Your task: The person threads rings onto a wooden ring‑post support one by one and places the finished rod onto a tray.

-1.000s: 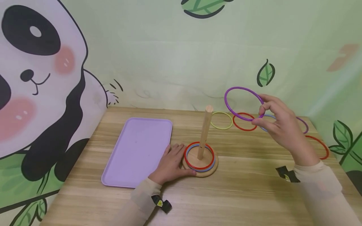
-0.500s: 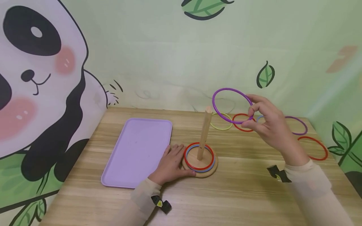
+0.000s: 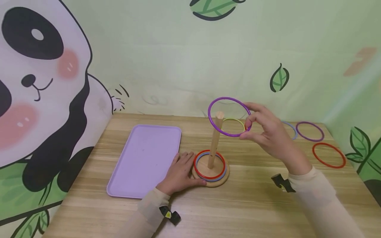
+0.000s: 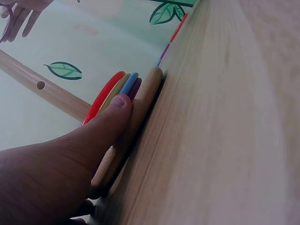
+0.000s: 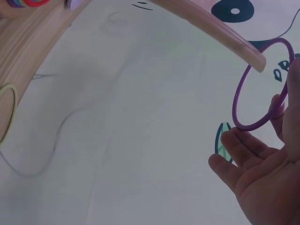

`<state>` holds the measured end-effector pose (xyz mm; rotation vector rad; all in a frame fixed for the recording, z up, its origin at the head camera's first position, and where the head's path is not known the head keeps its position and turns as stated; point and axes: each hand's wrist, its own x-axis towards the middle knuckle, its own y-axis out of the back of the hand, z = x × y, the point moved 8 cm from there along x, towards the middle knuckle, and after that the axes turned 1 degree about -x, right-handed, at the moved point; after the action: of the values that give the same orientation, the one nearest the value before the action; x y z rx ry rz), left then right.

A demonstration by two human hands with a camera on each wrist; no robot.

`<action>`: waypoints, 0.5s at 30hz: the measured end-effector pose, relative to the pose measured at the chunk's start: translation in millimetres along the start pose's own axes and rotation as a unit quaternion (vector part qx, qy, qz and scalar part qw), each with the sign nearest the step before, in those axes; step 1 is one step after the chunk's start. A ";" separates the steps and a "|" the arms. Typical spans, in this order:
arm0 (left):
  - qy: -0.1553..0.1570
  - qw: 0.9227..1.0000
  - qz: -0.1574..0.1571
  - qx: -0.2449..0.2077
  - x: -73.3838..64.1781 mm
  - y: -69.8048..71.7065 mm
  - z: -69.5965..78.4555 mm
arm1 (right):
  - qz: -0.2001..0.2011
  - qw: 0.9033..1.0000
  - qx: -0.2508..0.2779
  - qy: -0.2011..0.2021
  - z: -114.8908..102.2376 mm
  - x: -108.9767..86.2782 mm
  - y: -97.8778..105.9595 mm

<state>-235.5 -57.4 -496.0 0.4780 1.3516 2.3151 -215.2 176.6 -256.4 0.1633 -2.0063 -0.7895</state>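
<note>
at the middle of the table (image 3: 247, 206): a wooden peg (image 3: 215, 142) stands upright on a round base (image 3: 216, 183).
purple ring (image 3: 227, 98): held tilted in the air at the top of the peg, its near rim crossing in front of the wood in the head view; whether the tip is inside it, one cannot tell.
right hand (image 3: 269, 132): clamped on the purple ring at its right side, thumb and forefinger pinching the rim.
left hand (image 3: 180, 173): fingers straight and apart at the left of the base, thumb resting on its near edge, just beside the tray.
stack: around the foot of the peg, a red ring (image 4: 101, 96) is uppermost, then a yellow ring (image 4: 112, 93), a blue ring (image 4: 129, 83) and a dark purple one.
far side: a yellow-green ring (image 3: 234, 118) lies behind the peg.
right side: a light blue ring (image 3: 295, 130), a second purple ring (image 3: 309, 122) and a second red ring (image 3: 330, 166) lie flat.
left side: a lilac tray (image 3: 144, 160).
</note>
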 end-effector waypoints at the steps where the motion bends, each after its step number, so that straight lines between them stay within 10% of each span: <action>1: 0.000 1.000 0.000 0.000 -0.2 -0.3 0.4 | 0.000 1.000 0.004 0.002 -0.4 -0.6 -2.0; 15: 0.009 1.000 -0.002 -0.016 -2.3 0.0 2.0 | -0.002 0.999 0.023 0.029 1.1 -18.3 -22.3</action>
<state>-232.6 -57.1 -495.2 0.4448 1.3201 2.3393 -210.4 167.2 -283.2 0.2145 -1.9706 -0.7348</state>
